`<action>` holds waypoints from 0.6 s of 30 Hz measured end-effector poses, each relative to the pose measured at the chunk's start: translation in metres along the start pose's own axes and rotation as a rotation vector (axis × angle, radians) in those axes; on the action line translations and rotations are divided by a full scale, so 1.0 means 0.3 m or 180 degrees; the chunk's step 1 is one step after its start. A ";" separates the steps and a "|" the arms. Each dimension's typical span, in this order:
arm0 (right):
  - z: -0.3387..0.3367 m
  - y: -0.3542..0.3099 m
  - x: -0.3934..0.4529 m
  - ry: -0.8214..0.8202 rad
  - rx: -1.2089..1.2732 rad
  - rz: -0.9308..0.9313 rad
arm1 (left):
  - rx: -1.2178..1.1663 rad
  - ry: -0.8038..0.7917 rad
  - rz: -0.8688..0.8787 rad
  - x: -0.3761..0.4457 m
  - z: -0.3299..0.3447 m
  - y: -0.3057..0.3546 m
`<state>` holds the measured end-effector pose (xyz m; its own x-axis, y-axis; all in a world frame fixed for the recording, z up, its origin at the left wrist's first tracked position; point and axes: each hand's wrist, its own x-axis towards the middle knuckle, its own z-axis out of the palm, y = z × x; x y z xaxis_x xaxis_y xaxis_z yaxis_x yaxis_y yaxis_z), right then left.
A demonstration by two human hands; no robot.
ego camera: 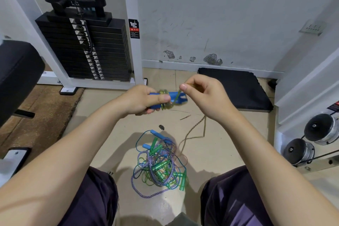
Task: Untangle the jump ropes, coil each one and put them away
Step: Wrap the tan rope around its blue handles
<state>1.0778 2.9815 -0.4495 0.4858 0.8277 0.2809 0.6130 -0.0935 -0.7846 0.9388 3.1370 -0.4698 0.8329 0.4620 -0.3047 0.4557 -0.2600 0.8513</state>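
Head view: left hand (146,100) grips blue handles (173,97) with yellow-green rope (165,99) wound round them, held over the floor (113,115); right hand (203,91) pinches the rope's free end just right of the handles. Judged: one rope nearly coiled, none stowed; tangle (159,165) on the near floor remains untouched, so most work is left.

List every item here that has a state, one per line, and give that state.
left hand: grips the blue handles
blue handles: held together, yellow-green cord wound round them
right hand: pinches the cord's free end
rope pile: tangled on the floor
tan rope: loose on the floor
black mat: flat by the wall
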 end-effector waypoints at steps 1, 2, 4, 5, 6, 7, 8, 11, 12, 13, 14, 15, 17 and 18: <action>0.001 0.001 0.000 -0.0011 -0.0045 -0.0062 | 0.0027 -0.0314 0.0048 -0.012 0.013 0.011; 0.005 0.003 0.000 -0.0062 -0.0064 -0.0084 | 0.0010 -0.0548 0.0126 -0.022 0.025 0.021; 0.017 0.006 -0.008 -0.0246 -0.0022 0.0004 | -0.0002 -0.0747 0.0303 -0.036 0.038 0.040; 0.021 0.005 -0.012 -0.0313 0.0022 0.0076 | 0.0000 -0.0722 0.0378 -0.038 0.038 0.046; 0.023 0.005 -0.014 -0.0329 0.0079 0.0156 | -0.0008 -0.0655 0.0439 -0.040 0.034 0.048; 0.024 0.003 -0.014 -0.0314 0.0147 0.0233 | -0.0033 -0.0594 0.0495 -0.040 0.032 0.048; 0.024 0.002 -0.014 -0.0277 0.0195 0.0280 | -0.0080 -0.0563 0.0542 -0.041 0.033 0.047; 0.024 0.001 -0.009 -0.0131 0.0224 0.0253 | -0.0274 -0.0698 0.0574 -0.035 0.050 0.039; 0.026 0.004 -0.008 -0.0101 0.0267 0.0250 | -0.0332 -0.0749 0.0529 -0.034 0.056 0.037; 0.028 0.005 -0.007 -0.0085 0.0311 0.0256 | -0.0375 -0.0767 0.0479 -0.031 0.060 0.035; 0.032 0.006 -0.006 -0.0082 0.0348 0.0269 | -0.0414 -0.0750 0.0443 -0.031 0.062 0.034; 0.039 0.007 -0.006 -0.0094 0.0391 0.0283 | -0.0468 -0.0717 0.0447 -0.032 0.062 0.032; 0.055 0.005 -0.005 -0.0146 0.0460 0.0278 | -0.0583 -0.0696 0.0529 -0.035 0.063 0.031; 0.062 0.003 -0.006 -0.0173 0.0467 0.0268 | -0.0578 -0.0715 0.0576 -0.037 0.065 0.032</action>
<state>1.0658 2.9901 -0.4608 0.4948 0.8494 0.1837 0.4720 -0.0852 -0.8775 0.9400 3.1129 -0.4666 0.9527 0.2187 -0.2111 0.2478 -0.1562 0.9561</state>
